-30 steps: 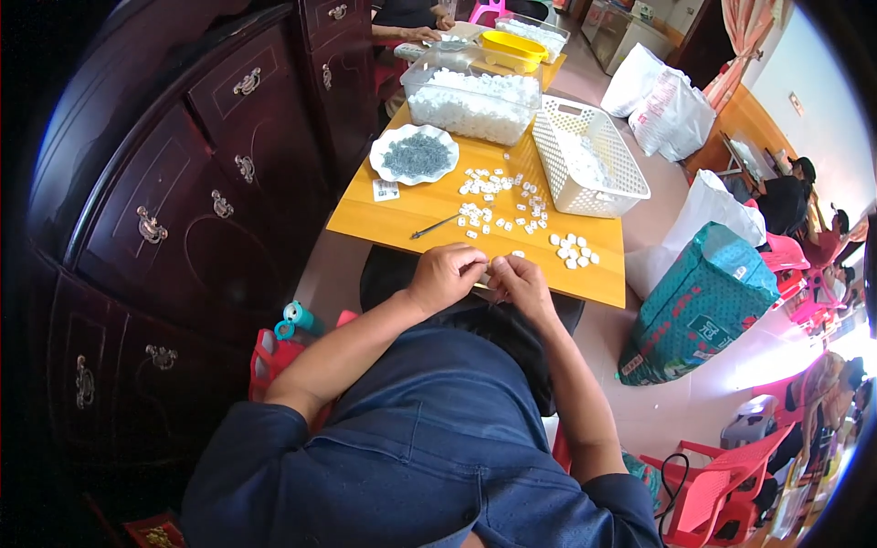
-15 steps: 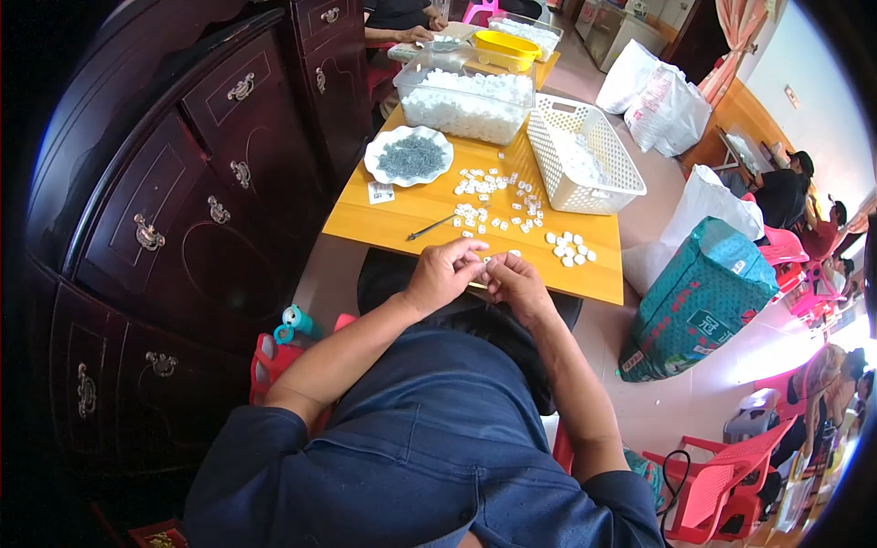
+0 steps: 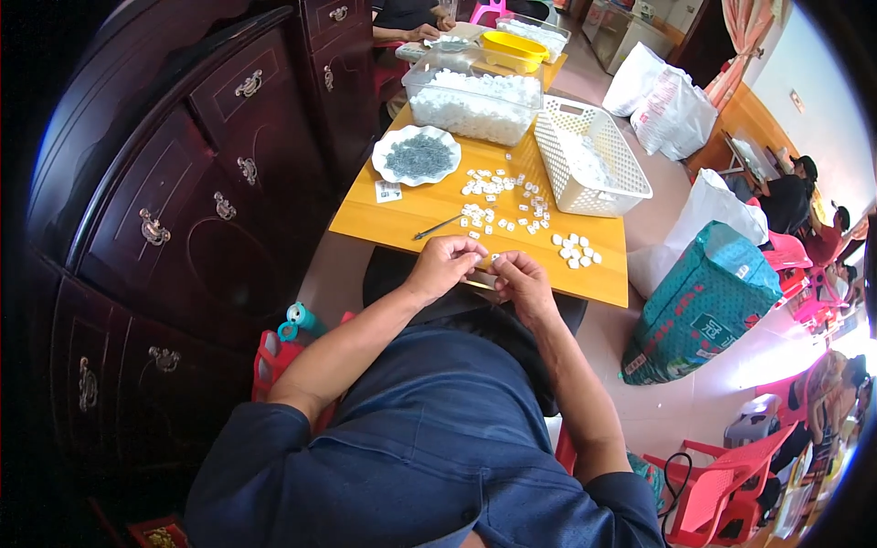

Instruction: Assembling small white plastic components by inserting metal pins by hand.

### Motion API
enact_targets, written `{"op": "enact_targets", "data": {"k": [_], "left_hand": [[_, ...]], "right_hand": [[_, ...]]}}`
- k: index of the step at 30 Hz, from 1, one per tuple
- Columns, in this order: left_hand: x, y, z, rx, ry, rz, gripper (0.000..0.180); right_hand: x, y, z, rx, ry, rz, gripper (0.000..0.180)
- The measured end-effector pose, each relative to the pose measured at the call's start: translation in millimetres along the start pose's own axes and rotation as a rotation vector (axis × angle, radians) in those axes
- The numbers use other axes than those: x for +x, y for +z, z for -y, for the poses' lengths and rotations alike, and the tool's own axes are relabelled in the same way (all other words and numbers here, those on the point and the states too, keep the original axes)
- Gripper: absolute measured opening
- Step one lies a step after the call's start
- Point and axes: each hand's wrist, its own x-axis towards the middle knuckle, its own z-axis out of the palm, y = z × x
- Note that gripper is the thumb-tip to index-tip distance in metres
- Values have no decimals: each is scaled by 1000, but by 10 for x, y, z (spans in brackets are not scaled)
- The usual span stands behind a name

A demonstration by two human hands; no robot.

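Observation:
My left hand (image 3: pixel 446 265) is at the near edge of the yellow wooden table, its fingers pinched; whatever they hold is too small to make out. Close beside it, my right hand (image 3: pixel 524 281) pinches a small white plastic piece (image 3: pixel 495 258) between thumb and forefinger. Just beyond the hands lie several loose white pieces (image 3: pixel 477 216), some showing dark holes. A group of rounder white pieces (image 3: pixel 575 250) sits to the right. Left of the loose pieces, a thin dark screwdriver-like tool (image 3: pixel 437 227) rests on the table. A white scalloped plate (image 3: pixel 377 161) holds small dark grey parts.
A clear bin (image 3: pixel 475 123) heaped with white pieces and a white perforated basket (image 3: pixel 598 199) stand farther back, near a yellow basin (image 3: pixel 513 52). Dark cabinets (image 3: pixel 183 274) line the left. At right stand a teal bag (image 3: pixel 699 306) and a red chair (image 3: pixel 731 479). A co-worker's hand (image 3: pixel 422 33) shows at the far end.
My hands have drawn slightly apart, so a small white piece now shows at my right fingertips. The whole view has shifted slightly; the things on the table appear unmoved.

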Motion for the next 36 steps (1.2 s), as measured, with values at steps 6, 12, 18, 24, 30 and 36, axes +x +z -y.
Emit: {"op": "enact_targets", "data": {"k": [6,12,18,24,30,36], "left_hand": [[23,-42,27,-161,-71,29,13],[25,-17,18,-212,-20,-11,13],[29,-3,30,-209,-2,-45,17],[24,13,9,-197,23,-53,20],[34,-2,32,-161,51,-44,22],[40,0,59,-119,78,-51,24]], "right_hand": [[0,33,-35,13,-21,-27,16],[1,113,-117,75,2,-55,17],[0,148,-171,165,39,-20,17],[8,156,-198,132,32,-4,16],[-37,209,-152,-65,-26,1,19],[-59,218,-116,-108,-48,-17,20]]}}
